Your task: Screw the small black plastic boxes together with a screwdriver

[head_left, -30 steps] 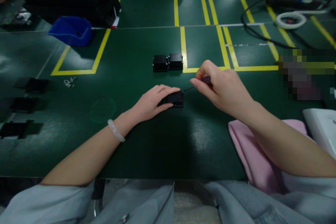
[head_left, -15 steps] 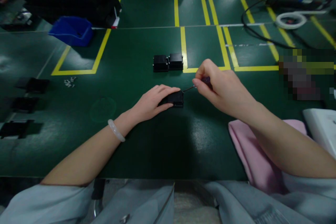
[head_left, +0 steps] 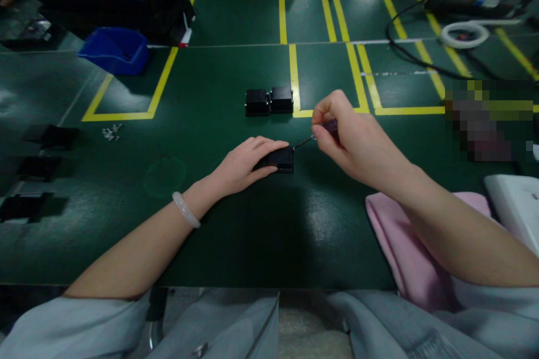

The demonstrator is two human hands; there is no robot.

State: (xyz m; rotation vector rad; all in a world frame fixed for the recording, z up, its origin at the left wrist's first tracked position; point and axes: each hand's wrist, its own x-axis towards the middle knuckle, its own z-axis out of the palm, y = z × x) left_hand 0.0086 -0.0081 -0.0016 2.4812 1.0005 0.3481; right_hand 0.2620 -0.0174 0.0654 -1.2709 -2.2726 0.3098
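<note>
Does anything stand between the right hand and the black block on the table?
Nothing visible blocks the way: the right hand holds a screwdriver whose shaft spans the gap to the black block's right end. The left hand grips the block; one fingertip lies near the tip, not across the shaft.

black block (head_left: 286,159) partly hidden by left hand (head_left: 246,165), tool handle (head_left: 332,127) mostly inside right hand (head_left: 356,143), white box (head_left: 516,199) cut off at right edge, pixelated patch (head_left: 484,126) unreadable

No wording, brand or number can be read. Faint marks on the white box (head_left: 511,199), right, toward the desk's (head_left: 252,235) near edge, and a pale patch on the black tool (head_left: 458,4), farther from that edge, are too blurred.
</note>
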